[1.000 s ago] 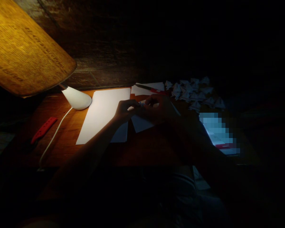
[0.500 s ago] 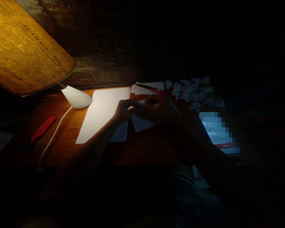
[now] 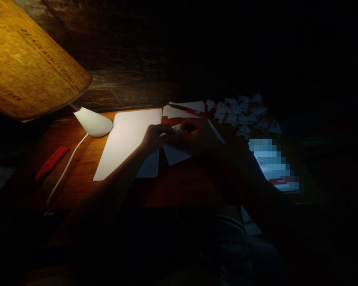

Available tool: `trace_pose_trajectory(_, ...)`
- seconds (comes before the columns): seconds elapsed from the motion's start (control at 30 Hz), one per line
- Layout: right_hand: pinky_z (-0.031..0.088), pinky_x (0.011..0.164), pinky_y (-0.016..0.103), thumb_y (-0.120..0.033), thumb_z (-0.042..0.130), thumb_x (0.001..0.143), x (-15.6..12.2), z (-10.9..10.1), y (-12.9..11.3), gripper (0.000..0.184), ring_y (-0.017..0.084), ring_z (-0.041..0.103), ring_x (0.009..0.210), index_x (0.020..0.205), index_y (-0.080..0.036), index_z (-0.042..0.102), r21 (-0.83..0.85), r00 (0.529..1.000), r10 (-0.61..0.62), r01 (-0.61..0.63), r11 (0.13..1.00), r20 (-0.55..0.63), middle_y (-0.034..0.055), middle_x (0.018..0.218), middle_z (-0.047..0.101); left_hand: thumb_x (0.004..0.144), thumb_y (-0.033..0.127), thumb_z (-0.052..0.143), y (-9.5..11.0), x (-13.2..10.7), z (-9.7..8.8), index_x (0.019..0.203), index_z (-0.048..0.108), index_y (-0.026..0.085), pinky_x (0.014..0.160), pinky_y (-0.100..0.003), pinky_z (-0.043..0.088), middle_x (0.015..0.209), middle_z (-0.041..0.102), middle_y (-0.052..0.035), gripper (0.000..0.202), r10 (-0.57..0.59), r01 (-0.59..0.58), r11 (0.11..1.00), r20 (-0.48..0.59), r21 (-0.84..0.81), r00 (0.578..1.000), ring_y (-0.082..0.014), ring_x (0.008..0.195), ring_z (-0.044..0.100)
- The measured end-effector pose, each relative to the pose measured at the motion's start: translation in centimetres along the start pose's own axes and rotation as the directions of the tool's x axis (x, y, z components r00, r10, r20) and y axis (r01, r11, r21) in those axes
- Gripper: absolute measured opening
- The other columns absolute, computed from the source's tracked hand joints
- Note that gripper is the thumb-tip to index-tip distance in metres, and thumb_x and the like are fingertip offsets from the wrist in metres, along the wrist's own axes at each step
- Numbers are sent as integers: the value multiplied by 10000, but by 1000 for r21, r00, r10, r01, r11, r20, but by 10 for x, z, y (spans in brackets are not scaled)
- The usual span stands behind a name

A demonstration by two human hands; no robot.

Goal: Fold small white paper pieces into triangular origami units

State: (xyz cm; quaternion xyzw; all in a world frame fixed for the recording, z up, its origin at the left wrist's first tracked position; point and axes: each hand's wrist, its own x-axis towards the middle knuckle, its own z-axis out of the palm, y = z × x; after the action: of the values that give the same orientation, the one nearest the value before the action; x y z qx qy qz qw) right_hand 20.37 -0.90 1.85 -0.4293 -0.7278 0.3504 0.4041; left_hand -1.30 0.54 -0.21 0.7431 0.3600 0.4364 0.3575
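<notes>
Between my two hands is a small piece of folded paper (image 3: 176, 130), pale and pointed, its details lost in shadow. My left hand (image 3: 155, 135) pinches it from the left with thumb and forefinger. From the right, my right hand (image 3: 195, 133) is closed on the same piece with curled fingers. Below my hands lies a white sheet (image 3: 174, 155), partly covered by my right hand. A stack of white paper (image 3: 131, 135) is under and beyond my left forearm.
A lamp base (image 3: 97, 123) with a wooden shade (image 3: 32, 63) stands left, its cord near a red power strip (image 3: 52, 162). A red-handled knife (image 3: 185, 109) rests on papers at the back. Folded paper pieces (image 3: 241, 113) are heaped right, beyond a lit, blurred screen (image 3: 271, 167).
The whole view has shifted slightly, so things appear a little further left. Both hands keep hold of the folded paper, with only small finger movement.
</notes>
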Motion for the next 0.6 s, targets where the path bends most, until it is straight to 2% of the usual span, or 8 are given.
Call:
trace_pose_trajectory(0.2, 467, 740, 334, -279, 754, 809, 3, -4, 0, 100, 177, 600, 757, 796, -218, 675, 61, 999, -23, 20, 998, 47, 14, 813, 718, 745, 272, 820, 2, 0, 2, 727, 782, 200, 661, -293, 487, 720, 690, -17, 83, -36, 35, 997, -11, -63, 999, -143, 699, 623)
trace_pose_trajectory(0.4, 483, 769, 334, -265, 748, 834, 2, -8, -5, 68, 178, 628, 789, 810, -216, 706, 50, 997, -8, 4, 999, 72, 22, 850, 746, 753, 305, 821, 6, 0, 3, 730, 767, 202, 664, -306, 498, 732, 684, -23, 119, -68, 68, 997, -1, -34, 998, -154, 709, 627)
trace_pose_trajectory(0.6, 486, 755, 330, -304, 756, 830, 2, -8, 1, 94, 184, 637, 793, 817, -218, 718, 7, 997, -27, 26, 1000, 71, 27, 839, 748, 769, 318, 803, -5, 0, 1, 767, 786, 183, 661, -284, 502, 762, 720, -28, 135, -67, 67, 998, 12, 0, 998, -145, 720, 646)
